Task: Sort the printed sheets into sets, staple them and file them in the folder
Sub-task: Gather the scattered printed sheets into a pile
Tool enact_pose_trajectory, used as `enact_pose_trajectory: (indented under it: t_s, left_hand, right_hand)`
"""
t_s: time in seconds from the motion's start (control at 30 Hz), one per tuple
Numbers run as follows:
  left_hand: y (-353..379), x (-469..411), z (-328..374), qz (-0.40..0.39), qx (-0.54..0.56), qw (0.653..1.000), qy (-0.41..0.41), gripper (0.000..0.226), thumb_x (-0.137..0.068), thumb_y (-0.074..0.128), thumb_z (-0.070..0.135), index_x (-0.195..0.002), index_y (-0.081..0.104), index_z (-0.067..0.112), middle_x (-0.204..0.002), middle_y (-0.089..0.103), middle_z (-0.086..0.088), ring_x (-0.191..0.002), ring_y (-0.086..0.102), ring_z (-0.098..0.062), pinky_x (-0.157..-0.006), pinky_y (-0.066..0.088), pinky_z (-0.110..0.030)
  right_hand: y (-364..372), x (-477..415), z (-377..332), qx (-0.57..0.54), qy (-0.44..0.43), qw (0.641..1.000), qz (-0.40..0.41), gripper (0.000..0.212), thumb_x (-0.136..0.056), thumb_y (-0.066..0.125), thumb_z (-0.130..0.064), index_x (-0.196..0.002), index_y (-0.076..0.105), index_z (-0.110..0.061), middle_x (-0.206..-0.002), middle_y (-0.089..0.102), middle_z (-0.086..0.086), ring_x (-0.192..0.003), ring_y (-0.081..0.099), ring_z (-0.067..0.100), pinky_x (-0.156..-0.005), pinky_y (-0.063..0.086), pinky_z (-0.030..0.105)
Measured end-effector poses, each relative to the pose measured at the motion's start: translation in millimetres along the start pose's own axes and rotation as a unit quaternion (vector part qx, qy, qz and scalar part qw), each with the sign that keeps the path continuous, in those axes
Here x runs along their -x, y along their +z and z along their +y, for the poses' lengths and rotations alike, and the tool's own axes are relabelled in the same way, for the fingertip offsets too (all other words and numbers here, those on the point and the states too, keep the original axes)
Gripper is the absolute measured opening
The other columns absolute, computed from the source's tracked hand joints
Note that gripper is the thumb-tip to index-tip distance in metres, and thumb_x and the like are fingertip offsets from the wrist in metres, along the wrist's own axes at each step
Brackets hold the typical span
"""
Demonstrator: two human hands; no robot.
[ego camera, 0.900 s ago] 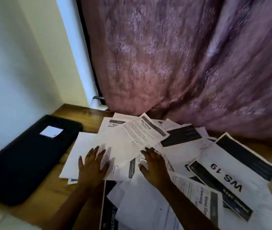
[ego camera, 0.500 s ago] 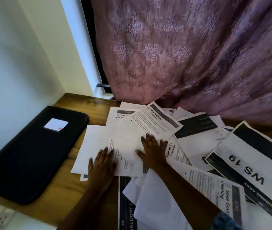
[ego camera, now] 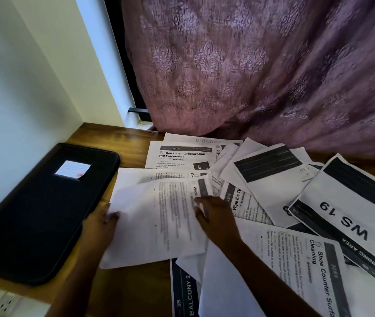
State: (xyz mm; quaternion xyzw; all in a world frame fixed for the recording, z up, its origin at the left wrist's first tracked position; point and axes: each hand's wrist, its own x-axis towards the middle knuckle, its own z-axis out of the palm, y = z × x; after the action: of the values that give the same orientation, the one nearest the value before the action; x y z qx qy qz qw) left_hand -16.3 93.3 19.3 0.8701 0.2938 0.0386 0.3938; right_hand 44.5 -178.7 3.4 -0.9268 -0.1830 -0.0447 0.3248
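Printed sheets lie scattered and overlapping on the wooden desk. A text sheet headed "Wipe" is on top near me. My left hand holds its left edge, thumb on top. My right hand rests on its right part with fingers stretched out. Around it lie a "Bed Linen Organization" sheet, a "Wipe the TV" sheet, a "WS 19" sheet, a "Shoe Counter" sheet and a "Balcony 2" sheet. The black folder, closed, with a white label, lies left of the papers. No stapler is in view.
A mauve patterned curtain hangs down onto the back of the desk, touching the far sheets. A white wall bounds the desk on the left. A power socket sits below the desk's front edge.
The "Wipe" sheet has slid toward me and leftward, uncovering the "Bed Linen" sheet. My left hand went from lying flat on the papers to holding that sheet's left edge.
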Motion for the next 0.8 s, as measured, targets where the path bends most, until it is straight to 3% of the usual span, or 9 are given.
enact_pose_trajectory:
  t_s: [0.07,0.2,0.27,0.37,0.47,0.53,0.67,0.73,0.8]
  left_hand:
    - [-22,-9,-14,-0.006,-0.047,0.999,-0.022,0.026,-0.095,0.056,0.015,-0.119,0.061,0.005,-0.107,0.065,-0.016,-0.091,0.058,-0.024,-0.082,0.048,-0.042]
    - [-40,-12,-21,0.029,-0.089,0.995,-0.024,0.038,-0.091,0.061,0.014,-0.128,0.054,0.009,-0.119,0.061,-0.018,-0.105,0.059,-0.032,-0.092,0.048,-0.052]
    - [-35,-14,-16,0.085,-0.128,0.988,0.019,0.066,-0.084,0.070,0.015,-0.141,0.038,0.014,-0.135,0.050,-0.019,-0.121,0.050,-0.037,-0.098,0.043,-0.056]
    - [-15,-19,2,0.135,-0.213,0.957,0.143,0.100,-0.073,0.081,0.026,-0.152,0.019,0.020,-0.155,0.024,-0.016,-0.142,0.022,-0.036,-0.111,0.023,-0.052]
    - [20,-36,31,0.014,-0.290,0.913,0.288,0.105,-0.072,0.077,0.048,-0.152,0.015,0.025,-0.160,0.010,-0.009,-0.147,0.008,-0.030,-0.116,0.010,-0.053]
    - [45,-51,45,-0.096,-0.337,0.876,0.331,0.111,-0.071,0.066,0.067,-0.151,-0.003,0.031,-0.159,-0.011,-0.003,-0.147,-0.007,-0.027,-0.117,0.003,-0.055]
    - [72,-80,56,-0.146,-0.329,0.860,0.361,0.120,-0.058,0.032,0.096,-0.147,-0.016,0.032,-0.155,-0.022,0.001,-0.141,-0.024,-0.016,-0.115,-0.010,-0.050]
    - [73,-91,57,-0.152,-0.323,0.860,0.365,0.126,-0.050,0.023,0.101,-0.149,-0.013,0.030,-0.157,-0.018,0.003,-0.143,-0.019,-0.013,-0.114,-0.011,-0.045]
    - [73,-96,54,-0.176,-0.325,0.856,0.362,0.128,-0.050,0.023,0.101,-0.153,0.001,0.029,-0.161,-0.001,0.004,-0.147,-0.003,-0.013,-0.116,-0.006,-0.046]
  right_hand:
    - [1,-5,14,0.032,0.018,0.999,0.015,0.029,-0.089,0.061,-0.030,-0.115,0.060,-0.017,-0.113,0.064,0.001,-0.107,0.057,0.018,-0.098,0.045,0.038]
    - [4,-18,20,0.085,0.044,0.995,-0.011,0.047,-0.088,0.061,-0.038,-0.128,0.052,-0.015,-0.133,0.054,0.004,-0.126,0.046,0.022,-0.108,0.031,0.035]
    - [4,-30,19,0.098,0.056,0.993,-0.024,0.062,-0.087,0.060,-0.045,-0.138,0.042,-0.014,-0.141,0.046,0.006,-0.133,0.039,0.024,-0.111,0.026,0.037]
    - [1,-58,21,0.072,0.076,0.992,-0.074,0.088,-0.082,0.061,-0.056,-0.148,0.022,-0.013,-0.153,0.029,0.009,-0.141,0.024,0.026,-0.115,0.017,0.044]
    - [2,-85,26,0.087,0.069,0.985,-0.131,0.108,-0.075,0.062,-0.065,-0.151,0.006,-0.013,-0.158,0.011,0.011,-0.145,0.010,0.027,-0.116,0.008,0.049]
    - [5,-95,27,0.114,0.058,0.977,-0.171,0.117,-0.071,0.063,-0.069,-0.151,0.000,-0.012,-0.159,0.003,0.012,-0.146,0.004,0.027,-0.116,0.004,0.051]
    - [19,-94,22,0.133,0.010,0.969,-0.207,0.112,-0.073,0.064,-0.065,-0.150,0.005,-0.008,-0.156,0.016,0.015,-0.143,0.018,0.030,-0.116,0.007,0.052]
    - [25,-84,18,0.073,-0.022,0.973,-0.219,0.095,-0.082,0.065,-0.052,-0.150,0.014,-0.009,-0.149,0.034,0.015,-0.134,0.037,0.030,-0.114,0.024,0.049]
    - [25,-75,13,-0.040,-0.018,0.972,-0.233,0.073,-0.088,0.062,-0.036,-0.147,0.026,-0.012,-0.140,0.049,0.012,-0.122,0.052,0.026,-0.102,0.043,0.041]
